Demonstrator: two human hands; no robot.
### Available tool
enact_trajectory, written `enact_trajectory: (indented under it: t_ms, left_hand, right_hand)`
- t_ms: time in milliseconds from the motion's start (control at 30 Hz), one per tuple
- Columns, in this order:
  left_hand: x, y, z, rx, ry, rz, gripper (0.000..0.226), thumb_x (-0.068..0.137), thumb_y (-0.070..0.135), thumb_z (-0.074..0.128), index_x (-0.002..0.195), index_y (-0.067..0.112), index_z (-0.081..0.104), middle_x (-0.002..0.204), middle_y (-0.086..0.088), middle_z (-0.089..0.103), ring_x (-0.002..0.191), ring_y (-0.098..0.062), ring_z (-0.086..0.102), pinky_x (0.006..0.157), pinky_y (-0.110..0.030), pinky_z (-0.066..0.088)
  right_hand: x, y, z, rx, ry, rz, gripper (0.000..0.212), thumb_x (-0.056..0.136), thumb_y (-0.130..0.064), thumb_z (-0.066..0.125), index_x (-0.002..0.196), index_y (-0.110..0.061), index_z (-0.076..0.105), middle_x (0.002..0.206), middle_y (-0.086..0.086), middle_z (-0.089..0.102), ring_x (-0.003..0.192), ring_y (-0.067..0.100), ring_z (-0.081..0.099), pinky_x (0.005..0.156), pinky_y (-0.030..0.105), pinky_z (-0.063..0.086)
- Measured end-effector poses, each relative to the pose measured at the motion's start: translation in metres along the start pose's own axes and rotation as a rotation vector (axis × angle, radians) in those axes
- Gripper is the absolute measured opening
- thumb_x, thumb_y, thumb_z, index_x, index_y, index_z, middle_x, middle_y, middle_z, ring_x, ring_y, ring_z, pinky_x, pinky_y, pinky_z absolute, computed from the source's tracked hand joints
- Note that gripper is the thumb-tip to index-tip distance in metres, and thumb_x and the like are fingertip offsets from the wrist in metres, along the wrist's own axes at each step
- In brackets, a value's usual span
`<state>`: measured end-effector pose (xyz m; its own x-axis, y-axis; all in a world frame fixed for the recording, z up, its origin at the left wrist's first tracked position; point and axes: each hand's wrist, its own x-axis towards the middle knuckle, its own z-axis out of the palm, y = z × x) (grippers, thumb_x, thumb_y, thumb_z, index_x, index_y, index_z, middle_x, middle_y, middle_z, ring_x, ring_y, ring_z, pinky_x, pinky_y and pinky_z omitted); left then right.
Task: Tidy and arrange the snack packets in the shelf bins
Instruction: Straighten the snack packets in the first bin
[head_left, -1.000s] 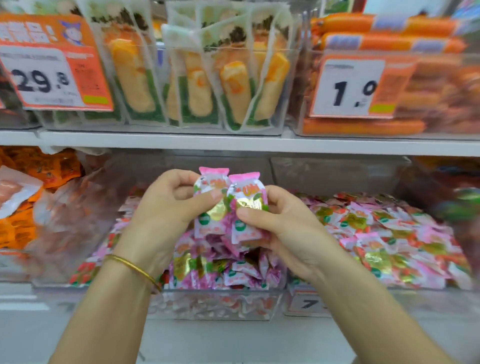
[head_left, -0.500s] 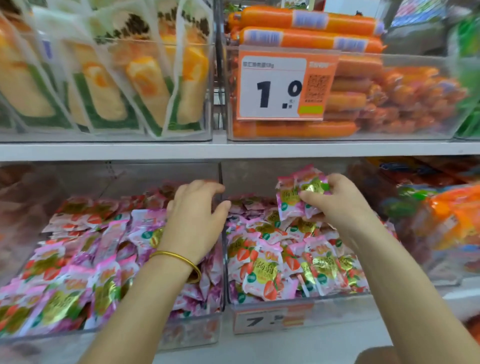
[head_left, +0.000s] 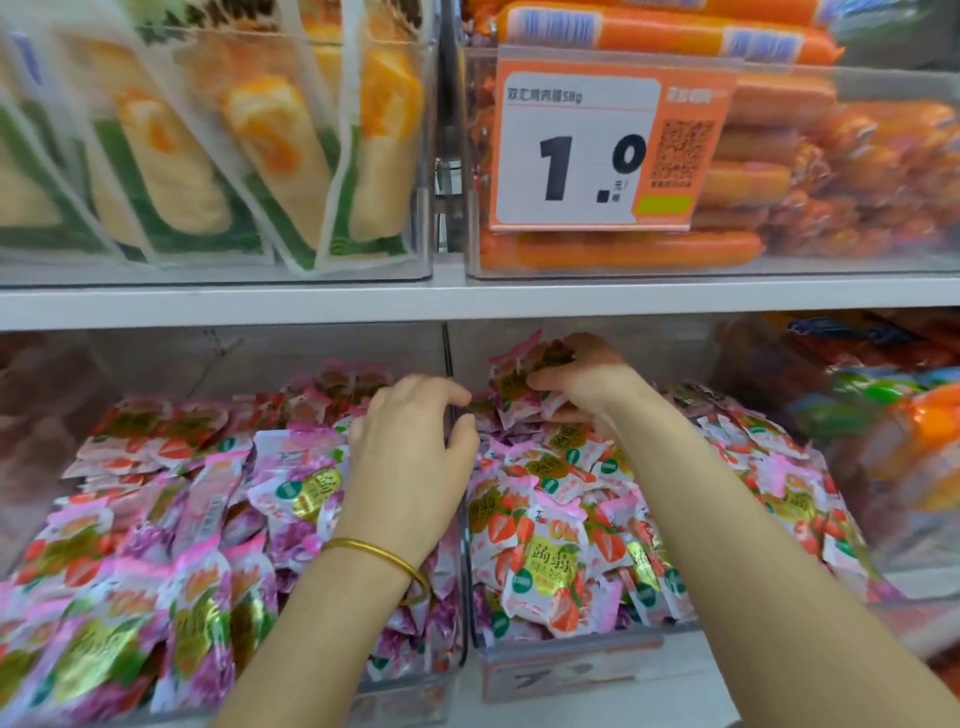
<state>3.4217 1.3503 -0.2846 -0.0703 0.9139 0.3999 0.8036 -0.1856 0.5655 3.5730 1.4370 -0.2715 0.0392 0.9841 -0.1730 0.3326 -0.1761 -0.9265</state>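
Two clear shelf bins on the lower shelf are heaped with small pink snack packets. The left bin (head_left: 405, 699) holds pink and purple packets (head_left: 156, 545). Strawberry-print packets (head_left: 550, 561) fill the right bin (head_left: 571, 670). My right hand (head_left: 587, 382) reaches deep into the right bin and grips a couple of pink packets (head_left: 517, 371) near its back. My left hand (head_left: 410, 452), a gold bangle on its wrist, hovers over the divider between the bins with fingers loosely curled, holding nothing.
The shelf board (head_left: 467, 304) runs just above my hands. Above it stand a bin of yellow cake packs (head_left: 208, 156) and a bin of orange sausages (head_left: 779, 182) with a 1.0 price tag (head_left: 597, 150). Orange and green packets (head_left: 893, 431) sit at right.
The view shifted right and closer. My right hand carried the pink packets from in front of the shelf to the back of the right bin. My left hand let go and stayed over the divider.
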Motion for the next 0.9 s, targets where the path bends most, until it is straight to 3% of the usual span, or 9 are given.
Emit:
enact_trajectory:
  t_ms: [100,267,367,467,533,600,700,800,900]
  left_hand:
    - [0.0,-0.002,0.001,-0.026,-0.012,0.005,0.022,0.089,0.019,0.052,0.109,0.019,0.062,0.113,0.002,0.058,0.111,-0.019,0.048,0.097,-0.041,0.039]
    - [0.003,-0.003,0.002,-0.037,-0.044,0.0,0.029,0.088,0.021,0.053,0.116,0.017,0.059,0.113,-0.002,0.055,0.111,-0.022,0.048,0.098,-0.04,0.039]
    - [0.01,-0.003,-0.002,-0.037,-0.064,-0.01,0.039,0.089,0.031,0.054,0.126,0.017,0.055,0.124,-0.006,0.055,0.119,-0.025,0.044,0.101,-0.034,0.034]
    - [0.017,0.001,-0.006,-0.042,-0.097,-0.007,0.051,0.088,0.041,0.054,0.133,0.018,0.049,0.131,-0.005,0.055,0.123,-0.029,0.043,0.105,-0.04,0.034]
    - [0.018,0.005,-0.009,-0.066,-0.131,-0.008,0.048,0.087,0.04,0.056,0.13,0.018,0.053,0.126,-0.003,0.059,0.119,-0.028,0.049,0.102,-0.044,0.037]
    - [0.017,0.008,-0.009,-0.135,-0.12,-0.021,0.035,0.087,0.031,0.06,0.119,0.017,0.061,0.118,-0.001,0.063,0.114,-0.022,0.053,0.098,-0.034,0.04]
    - [0.015,0.008,-0.009,-0.317,-0.059,-0.092,0.017,0.084,0.021,0.065,0.101,0.017,0.066,0.095,0.005,0.063,0.098,-0.016,0.059,0.082,-0.025,0.044]
    - [0.017,0.006,-0.01,-0.453,-0.075,-0.132,0.027,0.082,0.022,0.068,0.108,0.017,0.061,0.099,-0.004,0.066,0.093,-0.017,0.063,0.084,-0.029,0.051]
    - [0.016,0.006,-0.012,-0.571,-0.155,-0.117,0.031,0.081,0.025,0.069,0.11,0.02,0.061,0.102,-0.006,0.068,0.095,-0.013,0.064,0.086,-0.028,0.052]
  right_hand:
    - [-0.003,0.0,-0.005,0.065,-0.074,0.014,0.034,0.086,-0.001,0.063,0.116,-0.012,0.05,0.11,0.01,0.054,0.097,0.028,0.058,0.083,0.046,0.055]
    - [-0.009,0.004,-0.013,0.179,-0.167,0.019,0.07,0.081,0.001,0.068,0.141,-0.014,0.038,0.137,0.002,0.043,0.108,0.033,0.058,0.067,0.044,0.06]
    - [-0.016,0.005,-0.026,0.11,-0.256,-0.03,0.066,0.078,0.0,0.071,0.137,-0.013,0.045,0.121,0.007,0.059,0.091,0.023,0.062,0.065,0.03,0.057]
    - [-0.027,0.002,-0.032,0.136,-0.387,-0.083,0.053,0.079,0.002,0.067,0.128,-0.011,0.05,0.106,0.015,0.066,0.085,0.024,0.058,0.072,0.029,0.051]
    - [-0.032,0.001,-0.03,0.193,-0.452,-0.112,0.046,0.08,0.002,0.064,0.122,-0.013,0.051,0.098,0.01,0.067,0.076,0.017,0.061,0.072,0.029,0.05]
    - [-0.035,0.001,-0.026,0.257,-0.475,-0.108,0.048,0.08,-0.002,0.063,0.125,-0.011,0.049,0.092,0.006,0.067,0.069,0.012,0.063,0.068,0.029,0.053]
    - [-0.037,0.007,-0.025,0.382,-0.516,-0.039,0.06,0.08,-0.009,0.062,0.136,-0.008,0.039,0.109,0.013,0.066,0.087,0.024,0.069,0.072,0.039,0.059]
    - [-0.043,0.008,-0.029,0.382,-0.605,-0.071,0.049,0.075,-0.012,0.062,0.123,-0.01,0.051,0.115,0.015,0.064,0.102,0.029,0.066,0.075,0.046,0.058]
    - [-0.047,0.008,-0.029,0.316,-0.619,-0.153,0.037,0.073,-0.014,0.063,0.109,-0.013,0.059,0.088,0.005,0.066,0.067,0.013,0.065,0.052,0.025,0.056]
